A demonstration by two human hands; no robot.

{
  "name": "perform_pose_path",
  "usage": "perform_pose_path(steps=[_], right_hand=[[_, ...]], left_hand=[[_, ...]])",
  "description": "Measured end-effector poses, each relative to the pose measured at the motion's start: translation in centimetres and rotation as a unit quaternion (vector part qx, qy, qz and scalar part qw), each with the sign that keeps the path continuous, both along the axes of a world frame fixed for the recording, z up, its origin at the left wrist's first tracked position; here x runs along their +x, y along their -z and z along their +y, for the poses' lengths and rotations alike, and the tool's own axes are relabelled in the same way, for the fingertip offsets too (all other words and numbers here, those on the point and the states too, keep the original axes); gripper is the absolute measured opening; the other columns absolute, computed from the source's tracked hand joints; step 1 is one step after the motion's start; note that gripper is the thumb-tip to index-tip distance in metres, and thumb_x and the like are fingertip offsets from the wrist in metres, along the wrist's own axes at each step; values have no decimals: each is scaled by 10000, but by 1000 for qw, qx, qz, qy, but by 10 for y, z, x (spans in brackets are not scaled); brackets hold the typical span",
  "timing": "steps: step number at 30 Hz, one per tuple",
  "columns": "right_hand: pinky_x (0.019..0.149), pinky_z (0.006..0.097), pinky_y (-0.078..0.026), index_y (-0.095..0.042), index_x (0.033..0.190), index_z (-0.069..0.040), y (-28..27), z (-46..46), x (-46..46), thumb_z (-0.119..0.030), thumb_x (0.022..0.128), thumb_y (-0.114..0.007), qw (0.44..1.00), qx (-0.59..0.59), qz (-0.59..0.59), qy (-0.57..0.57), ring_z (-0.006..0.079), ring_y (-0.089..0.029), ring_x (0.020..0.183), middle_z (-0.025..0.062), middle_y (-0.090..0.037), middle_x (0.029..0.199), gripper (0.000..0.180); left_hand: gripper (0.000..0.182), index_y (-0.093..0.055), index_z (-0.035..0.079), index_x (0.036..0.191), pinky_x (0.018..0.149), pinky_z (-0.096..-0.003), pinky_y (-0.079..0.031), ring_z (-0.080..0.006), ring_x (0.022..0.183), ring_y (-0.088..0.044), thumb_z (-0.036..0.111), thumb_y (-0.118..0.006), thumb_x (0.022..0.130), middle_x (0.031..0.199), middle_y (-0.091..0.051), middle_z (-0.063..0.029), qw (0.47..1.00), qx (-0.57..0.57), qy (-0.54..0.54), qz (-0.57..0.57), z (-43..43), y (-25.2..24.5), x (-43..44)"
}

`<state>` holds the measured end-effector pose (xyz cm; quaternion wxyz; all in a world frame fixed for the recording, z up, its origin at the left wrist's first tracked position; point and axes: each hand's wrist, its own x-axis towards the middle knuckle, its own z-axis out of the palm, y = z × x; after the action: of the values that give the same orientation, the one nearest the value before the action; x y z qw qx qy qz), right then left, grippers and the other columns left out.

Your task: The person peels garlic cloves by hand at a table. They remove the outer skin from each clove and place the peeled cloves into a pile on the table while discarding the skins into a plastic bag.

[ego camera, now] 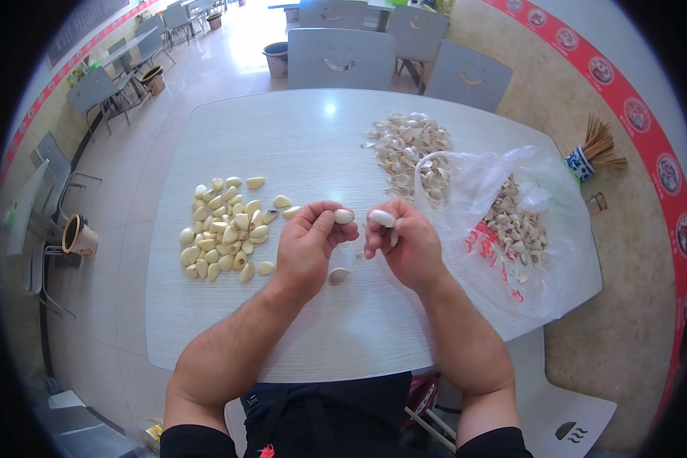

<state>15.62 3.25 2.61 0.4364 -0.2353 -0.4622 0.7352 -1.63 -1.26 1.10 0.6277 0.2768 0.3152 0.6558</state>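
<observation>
Between the thumb and fingers of my left hand [312, 243] is a pale garlic clove [344, 216]. My right hand [409, 246], a short way to the right, pinches a white piece of garlic [382, 218]; whether that is a clove or loose skin I cannot tell. On the table just below my hands lies an unpeeled garlic clove [338, 276]. Many peeled cloves [229, 229] are heaped left of my left hand. Beyond my right hand spreads a pile of dry garlic skins [412, 149].
A clear plastic bag [555, 200] with red printing lies on the table [252, 137] at right, holding garlic skins or cloves [515, 223]. Past it stands a blue-and-white holder [579, 164] of wooden chopsticks [601, 143]. Grey chairs [343, 51] line the far edge.
</observation>
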Motion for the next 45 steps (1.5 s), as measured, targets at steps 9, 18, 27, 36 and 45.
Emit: perform_pose_path(steps=[9,18,27,36,45], right_hand=[[707,313,-522,-563,1157,-11,7,13,7,-32,878,-588,840,301,-360,272,193,-621,813,94,-616,932,280],[734,326,-540,-559,1068,-56,-10,-8,-9,1,810,-713,878,367,-271,144,203,-634,926,75,-611,1021,306],[665,306,-552,-572,982,-39,-13,-7,-8,24,808,-731,857,409,-270,162,194,-622,825,81,-590,938,244],[654,294,-543,-581,936,-22,-12,-6,-5,19,804,-744,851,409,-286,163,176,-630,763,79,-586,921,214],[702,287,-541,-613,949,-29,-7,-2,-3,26,829,-719,916,321,-208,124,172,-647,773,62,-626,910,169]], left_hand=[[156,-611,-29,1078,910,-348,-551,-199,973,-668,51,-626,946,1086,-660,-132,994,27,-19,100,-1,-10,1],[172,-622,-31,1054,909,-290,-550,-171,1015,-655,-41,-668,890,1129,-664,-134,984,68,-22,166,-6,-10,2],[160,-646,-26,1058,890,-275,-543,-151,998,-649,-45,-653,900,1119,-681,-129,925,138,-51,350,-8,-14,-1],[187,-687,-16,1087,843,-259,-546,-126,947,-665,26,-673,905,1065,-716,-94,938,130,-46,319,-5,-9,-2],[217,-679,-7,1097,848,-266,-541,-132,953,-655,-9,-673,880,1061,-691,-80,939,139,-32,312,-4,-12,-3]])
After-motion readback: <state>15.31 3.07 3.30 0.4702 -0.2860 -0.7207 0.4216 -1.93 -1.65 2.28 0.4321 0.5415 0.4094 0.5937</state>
